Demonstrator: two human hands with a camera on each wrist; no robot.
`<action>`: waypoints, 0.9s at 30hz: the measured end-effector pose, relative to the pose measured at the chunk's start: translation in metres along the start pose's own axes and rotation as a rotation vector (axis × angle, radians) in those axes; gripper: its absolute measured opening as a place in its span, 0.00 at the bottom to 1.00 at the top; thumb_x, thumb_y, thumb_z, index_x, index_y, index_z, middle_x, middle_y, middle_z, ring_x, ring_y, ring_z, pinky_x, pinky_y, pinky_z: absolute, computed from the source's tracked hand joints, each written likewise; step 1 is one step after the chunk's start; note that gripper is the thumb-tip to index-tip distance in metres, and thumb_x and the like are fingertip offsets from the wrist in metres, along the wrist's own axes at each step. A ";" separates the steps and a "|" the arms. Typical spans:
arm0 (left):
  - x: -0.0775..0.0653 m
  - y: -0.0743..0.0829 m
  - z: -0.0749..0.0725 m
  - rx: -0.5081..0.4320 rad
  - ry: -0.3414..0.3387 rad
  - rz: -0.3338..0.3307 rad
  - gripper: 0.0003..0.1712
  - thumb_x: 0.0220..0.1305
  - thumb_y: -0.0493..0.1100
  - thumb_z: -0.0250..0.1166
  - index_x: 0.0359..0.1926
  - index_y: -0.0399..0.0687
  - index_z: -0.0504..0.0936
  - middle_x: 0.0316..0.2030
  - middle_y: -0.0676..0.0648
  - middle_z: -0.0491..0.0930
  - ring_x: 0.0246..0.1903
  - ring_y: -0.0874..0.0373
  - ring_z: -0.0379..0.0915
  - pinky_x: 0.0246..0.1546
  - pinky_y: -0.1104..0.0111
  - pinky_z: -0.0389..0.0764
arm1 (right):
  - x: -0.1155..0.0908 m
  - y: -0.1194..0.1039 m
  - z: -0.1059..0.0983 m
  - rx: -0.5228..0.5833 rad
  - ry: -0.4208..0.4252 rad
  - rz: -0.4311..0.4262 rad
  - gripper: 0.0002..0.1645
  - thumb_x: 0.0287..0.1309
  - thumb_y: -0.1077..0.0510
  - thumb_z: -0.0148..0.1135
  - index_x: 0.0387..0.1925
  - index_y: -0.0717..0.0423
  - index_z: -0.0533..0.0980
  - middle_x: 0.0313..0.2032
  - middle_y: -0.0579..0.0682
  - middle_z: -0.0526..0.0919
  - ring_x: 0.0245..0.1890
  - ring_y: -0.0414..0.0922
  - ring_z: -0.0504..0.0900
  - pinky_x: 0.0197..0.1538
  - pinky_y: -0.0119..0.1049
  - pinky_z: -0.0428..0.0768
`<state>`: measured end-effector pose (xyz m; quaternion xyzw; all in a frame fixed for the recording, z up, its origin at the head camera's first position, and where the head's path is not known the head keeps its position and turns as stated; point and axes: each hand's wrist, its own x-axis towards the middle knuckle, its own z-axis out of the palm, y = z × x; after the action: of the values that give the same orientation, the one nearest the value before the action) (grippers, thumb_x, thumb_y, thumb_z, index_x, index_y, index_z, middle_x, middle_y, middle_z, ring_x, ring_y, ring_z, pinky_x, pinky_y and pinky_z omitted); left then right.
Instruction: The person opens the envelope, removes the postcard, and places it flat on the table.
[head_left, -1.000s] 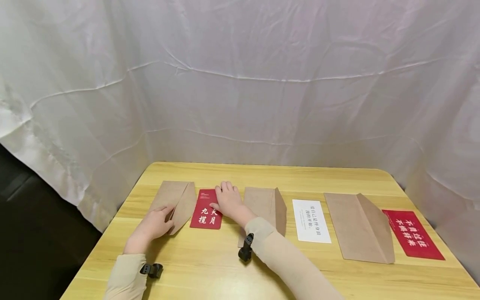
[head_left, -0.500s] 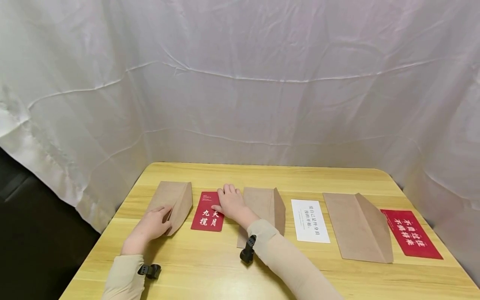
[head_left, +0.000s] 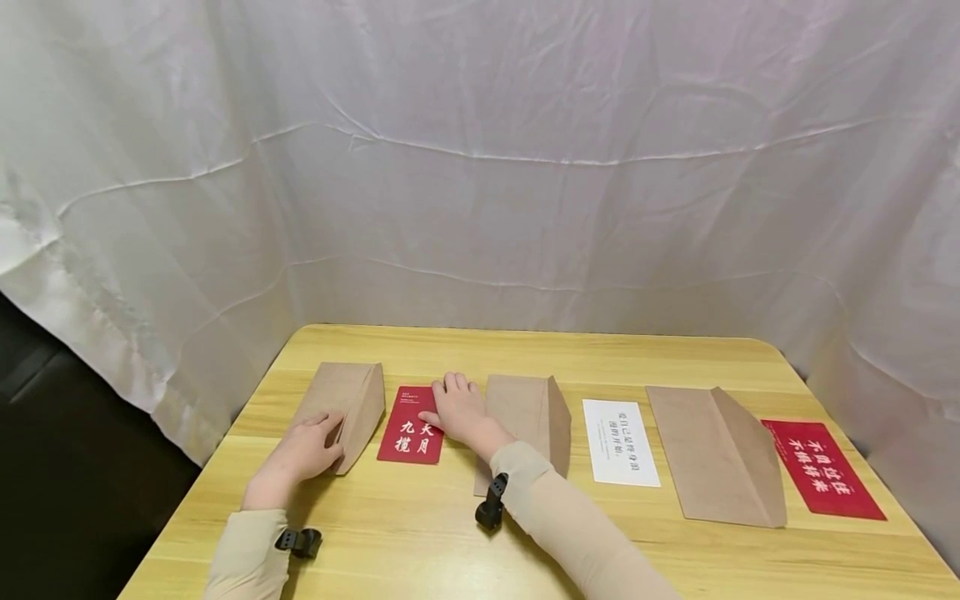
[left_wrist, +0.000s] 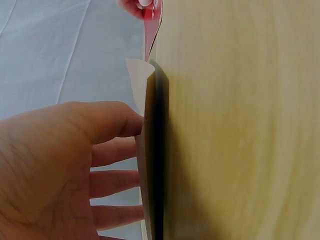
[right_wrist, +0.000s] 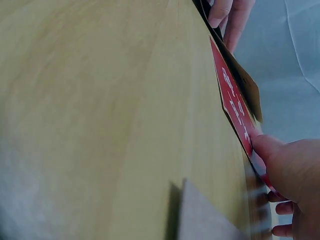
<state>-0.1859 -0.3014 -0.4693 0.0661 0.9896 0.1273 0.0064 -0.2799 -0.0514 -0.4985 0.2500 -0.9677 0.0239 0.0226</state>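
On the left end of the table, my left hand [head_left: 306,450] rests on a brown paper envelope [head_left: 330,387]. Its fingers lie fairly straight across the envelope's face, and the thumb touches the edge by a dark slit at the mouth. The envelope's flap [head_left: 365,412] stands raised to the right. Just beside it is a red card [head_left: 405,417] with white characters. My right hand [head_left: 461,410] holds this card at its right edge; in the right wrist view the thumb [right_wrist: 265,145] lies on the card's face, with the other fingers beyond its edge.
Under the right forearm lies a second brown envelope [head_left: 517,400], partly covered. Farther right are a white card [head_left: 621,442], a third envelope [head_left: 712,458] and another red card [head_left: 825,468]. A pale curtain [head_left: 525,208] hangs behind the wooden table [head_left: 405,533].
The left envelope's flap stands up more than a second ago. The red card and my right hand have shifted slightly toward the near edge, and lately a little left.
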 end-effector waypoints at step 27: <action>0.004 -0.008 -0.018 -0.136 -0.013 0.056 0.29 0.63 0.39 0.60 0.63 0.29 0.71 0.58 0.25 0.72 0.59 0.28 0.68 0.60 0.40 0.69 | -0.003 -0.006 -0.013 -0.025 0.068 -0.090 0.38 0.68 0.34 0.47 0.72 0.47 0.62 0.71 0.53 0.64 0.73 0.52 0.59 0.71 0.51 0.63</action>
<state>-0.1918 -0.3132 -0.4541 0.0942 0.9764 0.1938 0.0134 -0.2741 -0.0551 -0.4857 0.2919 -0.9544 0.0191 0.0595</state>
